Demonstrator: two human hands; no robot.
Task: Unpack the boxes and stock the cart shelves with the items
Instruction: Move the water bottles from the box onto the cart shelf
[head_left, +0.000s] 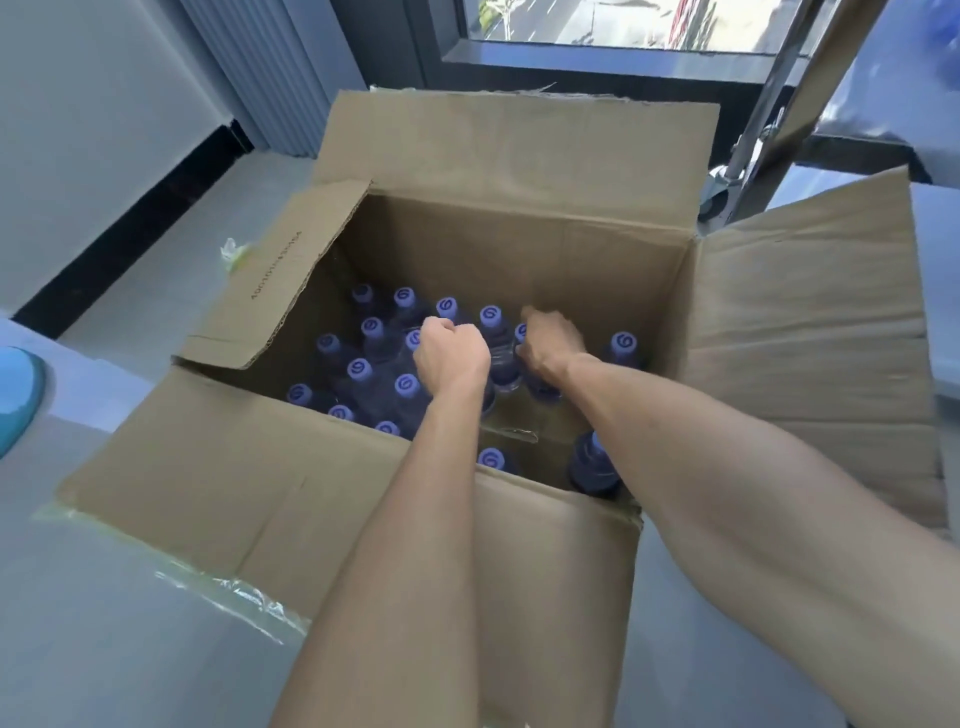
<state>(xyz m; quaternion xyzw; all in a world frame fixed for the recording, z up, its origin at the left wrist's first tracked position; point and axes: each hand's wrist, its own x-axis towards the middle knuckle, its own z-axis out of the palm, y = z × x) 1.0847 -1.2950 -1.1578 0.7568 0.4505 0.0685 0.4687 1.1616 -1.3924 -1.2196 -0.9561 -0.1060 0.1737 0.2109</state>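
An open cardboard box (467, 519) sits on the pale floor (130, 649) with all four flaps folded outward, and both bare arms reach down into it from the near side. Inside stand many clear bottles (363, 379) with purple caps, packed mostly toward the left and far part of the box; one bottle (623, 348) stands apart by the right wall and another bottle (595, 467) stands at the near right corner. The left hand (451, 358) is clenched over the tops of the bottles in the middle, fingers curled under; what they hold is hidden. The right hand (553, 345) has its fingers wrapped round the neck of a bottle (519, 338) just right of the left hand. Loose clear tape (228, 592) hangs from the near flap's left edge. A metal cart leg (753, 135) with a wheel stands beyond the far right corner, under a window (597, 26)
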